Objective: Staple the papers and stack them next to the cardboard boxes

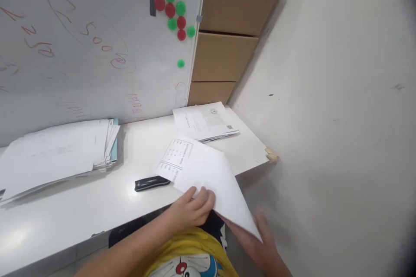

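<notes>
A white sheet of paper (211, 173) with a printed table at its far left end slants over the table's front edge. My left hand (195, 207) is closed on its near edge, fingertips curled on top. My right hand (256, 238), slightly blurred, is around the sheet's lower right corner, part of the palm beneath it and the thumb side up. Under the sheet's left end, a black stapler-like object (152, 183) lies on the white table (139, 151), partly covered.
A thick stack of papers (58, 151) lies at the left, a thinner printed stack (204, 121) at the back right. Behind stand a whiteboard (97, 43) with red and green magnets and brown cardboard boxes (221, 58). A wall (338, 117) bounds the right side.
</notes>
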Tool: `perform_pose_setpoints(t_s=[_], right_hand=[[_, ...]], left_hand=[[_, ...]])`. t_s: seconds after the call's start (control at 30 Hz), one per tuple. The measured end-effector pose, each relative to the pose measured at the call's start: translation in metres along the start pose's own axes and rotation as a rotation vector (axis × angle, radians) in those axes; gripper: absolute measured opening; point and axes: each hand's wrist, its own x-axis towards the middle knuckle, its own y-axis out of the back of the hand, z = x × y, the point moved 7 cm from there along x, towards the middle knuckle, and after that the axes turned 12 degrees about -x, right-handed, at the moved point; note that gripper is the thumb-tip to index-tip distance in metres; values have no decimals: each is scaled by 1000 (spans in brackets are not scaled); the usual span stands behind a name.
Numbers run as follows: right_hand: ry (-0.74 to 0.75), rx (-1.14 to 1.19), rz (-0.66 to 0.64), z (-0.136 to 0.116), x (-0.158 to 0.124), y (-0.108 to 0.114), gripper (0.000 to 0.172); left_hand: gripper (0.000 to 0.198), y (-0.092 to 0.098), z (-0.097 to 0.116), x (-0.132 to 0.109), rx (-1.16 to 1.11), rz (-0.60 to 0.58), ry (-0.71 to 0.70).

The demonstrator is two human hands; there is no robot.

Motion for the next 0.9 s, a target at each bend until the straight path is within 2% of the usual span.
perform_pose_setpoints(t_s=[0.07, 0.1, 0.2, 0.33, 0.43, 0.53, 0.6, 0.7, 0.73, 0.77, 0.8, 0.83, 0.9], right_hand=[[-159, 149, -81, 21, 7, 2, 61], [-193, 195, -71, 27, 12, 8, 53], [-276, 246, 2, 43, 26, 29, 36], [-199, 145, -4, 41, 39, 41, 42], [-132, 69, 23, 34, 44, 36, 48], [-135, 37, 67, 31, 45, 28, 47], [-148, 10, 92, 30, 45, 25, 47], [-134, -81, 67, 28, 48, 23, 47], [-104, -125, 55, 25, 49, 25, 48], [-60, -178, 57, 21, 50, 28, 48], [-4, -238, 67, 15, 50, 33, 47], [57, -303, 84, 8, 50, 37, 46], [187, -435, 123, -10, 47, 45, 39]], left_hand=[[13, -47, 18, -3, -68, -113, 68], [13, -65, 24, -5, -94, -157, 97], [14, -95, 33, -13, -136, -231, 119], [16, -99, 38, -24, -163, -227, 60], [21, -95, 46, -29, -188, -167, -18], [25, -93, 55, -27, -264, -117, -94], [24, -97, 64, -24, -456, -197, -180], [22, -99, 82, -26, -914, -493, -322], [21, -94, 85, -27, -1005, -530, -337], [20, -89, 82, -26, -1032, -495, -312], [19, -82, 73, -25, -991, -394, -233], [22, -74, 57, -23, -901, -251, -98], [41, -56, 10, -28, -688, 37, 308]])
